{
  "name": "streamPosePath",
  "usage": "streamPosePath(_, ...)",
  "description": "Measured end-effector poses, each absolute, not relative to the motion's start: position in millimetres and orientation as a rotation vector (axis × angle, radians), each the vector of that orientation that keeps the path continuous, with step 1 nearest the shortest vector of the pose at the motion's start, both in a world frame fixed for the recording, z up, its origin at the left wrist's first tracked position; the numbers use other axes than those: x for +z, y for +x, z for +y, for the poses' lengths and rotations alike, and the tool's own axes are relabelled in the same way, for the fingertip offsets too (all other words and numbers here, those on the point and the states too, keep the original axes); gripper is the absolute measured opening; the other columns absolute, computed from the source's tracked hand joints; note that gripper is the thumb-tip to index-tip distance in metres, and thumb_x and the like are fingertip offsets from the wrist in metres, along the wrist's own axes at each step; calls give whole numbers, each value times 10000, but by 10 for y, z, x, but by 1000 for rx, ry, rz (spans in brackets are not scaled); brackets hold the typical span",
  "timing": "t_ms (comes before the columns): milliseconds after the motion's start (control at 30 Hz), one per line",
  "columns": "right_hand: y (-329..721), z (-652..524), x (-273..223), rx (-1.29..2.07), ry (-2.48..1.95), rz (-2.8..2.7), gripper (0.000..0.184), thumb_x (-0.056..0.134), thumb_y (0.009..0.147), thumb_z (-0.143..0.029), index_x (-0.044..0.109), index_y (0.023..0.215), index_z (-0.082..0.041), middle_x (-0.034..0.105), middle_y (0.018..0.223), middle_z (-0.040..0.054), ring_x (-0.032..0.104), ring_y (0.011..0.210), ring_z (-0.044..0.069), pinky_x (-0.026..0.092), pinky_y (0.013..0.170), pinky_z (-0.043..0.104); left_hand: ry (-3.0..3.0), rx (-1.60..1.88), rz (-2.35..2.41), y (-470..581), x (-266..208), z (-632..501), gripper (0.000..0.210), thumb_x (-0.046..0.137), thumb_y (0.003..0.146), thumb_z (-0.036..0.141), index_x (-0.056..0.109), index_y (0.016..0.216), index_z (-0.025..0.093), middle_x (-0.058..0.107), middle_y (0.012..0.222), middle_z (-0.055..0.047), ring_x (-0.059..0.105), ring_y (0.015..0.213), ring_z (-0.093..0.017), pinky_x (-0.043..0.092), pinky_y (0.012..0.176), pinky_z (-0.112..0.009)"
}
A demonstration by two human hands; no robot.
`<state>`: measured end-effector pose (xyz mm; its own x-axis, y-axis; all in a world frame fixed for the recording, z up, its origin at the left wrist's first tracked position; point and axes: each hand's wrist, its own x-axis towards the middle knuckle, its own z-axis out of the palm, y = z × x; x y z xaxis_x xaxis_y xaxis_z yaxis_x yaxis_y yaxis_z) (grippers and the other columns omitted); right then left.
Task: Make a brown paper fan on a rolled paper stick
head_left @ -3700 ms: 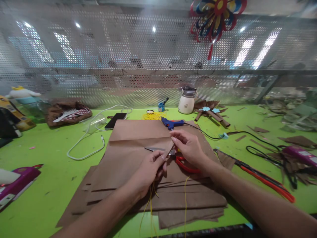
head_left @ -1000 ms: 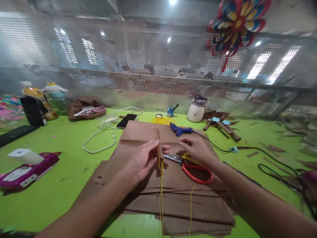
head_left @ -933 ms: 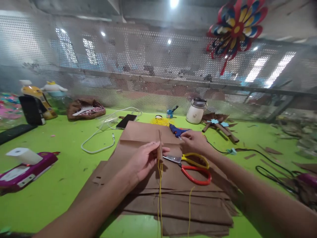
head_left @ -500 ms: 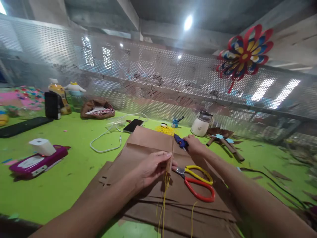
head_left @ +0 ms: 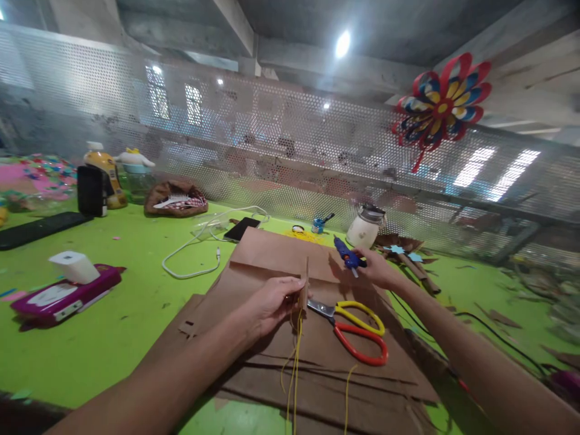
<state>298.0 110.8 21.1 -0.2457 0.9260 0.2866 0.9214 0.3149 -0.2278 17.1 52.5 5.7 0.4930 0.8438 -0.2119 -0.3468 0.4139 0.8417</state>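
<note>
Glue gun [head_left: 348, 255] lifted from the paper [head_left: 267, 246] since the earlier frame

The right hand [head_left: 375, 267] is closed on it, at two o'clock from the strip [head_left: 304, 291]. The left hand [head_left: 274, 303] holds that strip in a closed pinch above the paper; yellow threads [head_left: 296, 356] hang at six o'clock. Scissors [head_left: 331, 313] lie at four o'clock.

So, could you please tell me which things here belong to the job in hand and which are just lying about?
Job: paper strip, yellow strings, glue gun; probably scissors, brown paper.
Apparently lying about: phone, white cable, jar, pouch.
</note>
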Motion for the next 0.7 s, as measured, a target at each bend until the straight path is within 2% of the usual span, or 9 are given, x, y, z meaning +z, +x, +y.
streamPosePath(100,2957,702,298,231,-1484,-2089,341,556,774,-315,565,1065,-138,649,980,83,602,860,194,465,736,289,821,820,702,186,63,508,65,571,760,129,601,722,85,653,742,-102,579,580,-113,487,570,-225)
streamPosePath(233,2832,222,392,592,-1371,-1887,327,554,799,-423,635,931,-135,664,865,77,607,761,190,477,619,270,804,841,703,199,93,501,82,557,768,121,626,762,79,662,771,-115,589,615,-123,490,591,-229)
streamPosePath(367,2759,-32,378,787,-1315,-1799,389,472,854,-466,657,920,-131,672,849,91,616,771,193,492,610,261,782,863,692,197,111,515,107,556,768,133,645,783,74,653,741,-101,584,618,-138,499,588,-260)
streamPosePath(433,2744,-102,344,817,-1342,-1793,407,471,854,-477,673,936,-134,684,863,96,625,765,197,510,635,275,762,860,691,193,116,521,120,556,767,141,651,798,73,649,731,-94,580,608,-136,495,572,-258)
streamPosePath(600,2712,-223,291,827,-1351,-1769,423,515,815,-511,702,935,-151,700,948,117,636,894,250,517,816,364,733,877,684,178,139,535,121,561,774,155,646,807,76,644,724,-81,576,602,-121,477,554,-231)
streamPosePath(700,2718,-267,274,892,-1358,-1730,412,534,798,-520,719,918,-172,713,909,113,654,845,257,540,779,367,715,908,670,171,150,545,113,568,771,140,648,818,75,654,756,-85,587,639,-118,478,588,-217)
